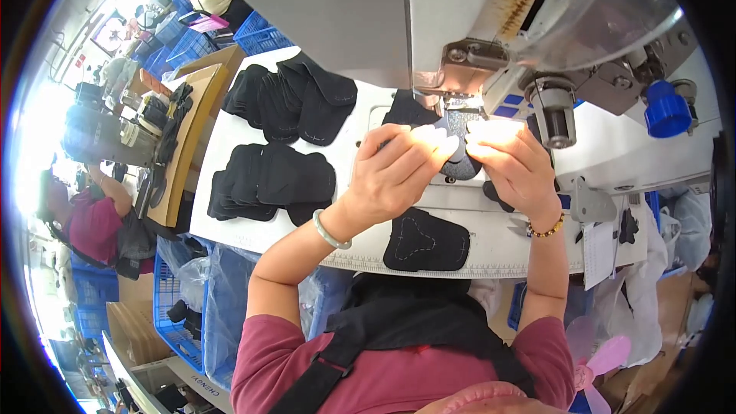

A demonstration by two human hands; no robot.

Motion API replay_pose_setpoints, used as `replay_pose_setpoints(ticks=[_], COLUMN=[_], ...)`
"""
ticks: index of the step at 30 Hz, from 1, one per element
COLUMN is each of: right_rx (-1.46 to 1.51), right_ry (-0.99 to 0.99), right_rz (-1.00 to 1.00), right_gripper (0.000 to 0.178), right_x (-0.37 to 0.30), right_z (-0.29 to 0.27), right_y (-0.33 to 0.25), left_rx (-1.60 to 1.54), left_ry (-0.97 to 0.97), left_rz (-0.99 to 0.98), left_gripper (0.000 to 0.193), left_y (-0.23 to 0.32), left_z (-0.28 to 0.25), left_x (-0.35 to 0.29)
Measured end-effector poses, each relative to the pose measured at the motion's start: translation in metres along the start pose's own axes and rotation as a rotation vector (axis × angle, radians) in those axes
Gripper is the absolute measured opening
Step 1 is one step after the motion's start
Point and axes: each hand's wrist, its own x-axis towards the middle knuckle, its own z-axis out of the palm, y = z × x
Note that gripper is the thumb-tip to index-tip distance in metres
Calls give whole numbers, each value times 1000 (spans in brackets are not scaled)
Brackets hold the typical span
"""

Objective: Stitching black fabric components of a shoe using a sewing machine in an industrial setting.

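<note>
Under the bright lamp of a sewing machine (479, 54), a small dark grey-black fabric piece (462, 169) lies at the presser foot area. My left hand (402, 167) pinches its left side, fingers bent together. Opposite, my right hand (515, 165) grips the right edge with fingers and thumb closed. Glare washes out the fingertips, and the needle cannot be made out. Behind my left fingers shows another black piece (408, 110). Nearer me, a black fabric panel (427, 241) with a pale stitched outline rests at the table's front edge.
Stacked black panels (326, 103) and a second pile (295, 176) cover the left of the white table (356, 254). Small scissors (520, 228) lie near my right wrist. A blue crate (170, 310) stands below left. Other people work at left, including one in a maroon top (93, 224).
</note>
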Motion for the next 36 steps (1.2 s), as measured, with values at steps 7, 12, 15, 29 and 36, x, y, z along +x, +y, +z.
replay_pose_setpoints(ticks=[7, 12, 15, 29, 36], right_rx=[-45, -100, -248, -373, -326], right_ry=[-54, -72, -36, 23, 36], right_rz=[10, 22, -20, 110, 142], right_gripper=[23, 23, 29, 26, 29], right_x=[-3, 1, 3, 6, 5], right_z=[0, 5, 12, 31, 35], right_y=[3, -1, -8, -26, -22], left_rx=[7, -36, -99, -659, -538], left_ry=[-25, 11, -16, 140, 131], left_rz=[7, 36, 7, -351, -320], left_gripper=[28, 28, 31, 30, 31], left_y=[-10, -19, -24, -43, -50], left_z=[2, 6, 5, 35, 33], left_x=[7, 8, 7, -9, -10])
